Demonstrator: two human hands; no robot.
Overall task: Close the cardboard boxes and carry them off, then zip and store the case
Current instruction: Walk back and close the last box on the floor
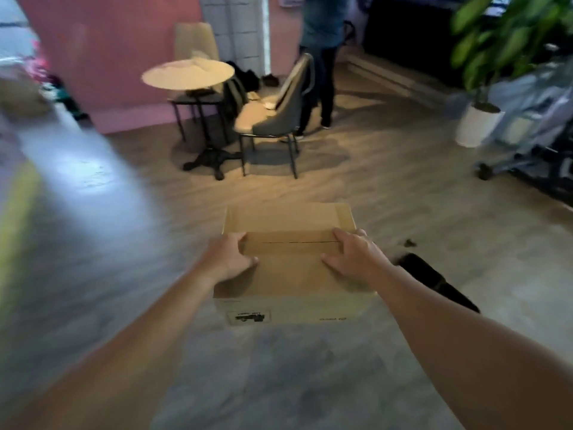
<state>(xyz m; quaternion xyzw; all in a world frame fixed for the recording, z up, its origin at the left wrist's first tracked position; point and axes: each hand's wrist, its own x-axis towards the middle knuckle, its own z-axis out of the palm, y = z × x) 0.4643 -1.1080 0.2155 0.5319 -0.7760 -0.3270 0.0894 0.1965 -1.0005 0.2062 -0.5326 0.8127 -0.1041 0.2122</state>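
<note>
Cardboard box [291, 268] is up off the floor [403, 187], flaps shut, betw both hands. My left hand [231, 259] & right hand [353, 254] clamp opposite top edges, thumbs on lid. Keep it level, watch chair [276, 116] ahead.

From my feed this reads as a café or lounge-style common room rather than a workshop. I see a small round tabletop [188, 74] on a black cast pedestal base [213, 161], with a padded grey chair [273, 119] drawn up beside it and a beige chair [195, 40] behind, against a pink wall [124, 51]. The floor [387, 181] is wood-look plank throughout. At the right a large leafy plant [508, 35] stands in a white pot [476, 125], near a dark counter-like unit [409, 32]. A person [322, 57] stands behind the grey chair. Bags lie by the wall, though blur hides detail.
</note>
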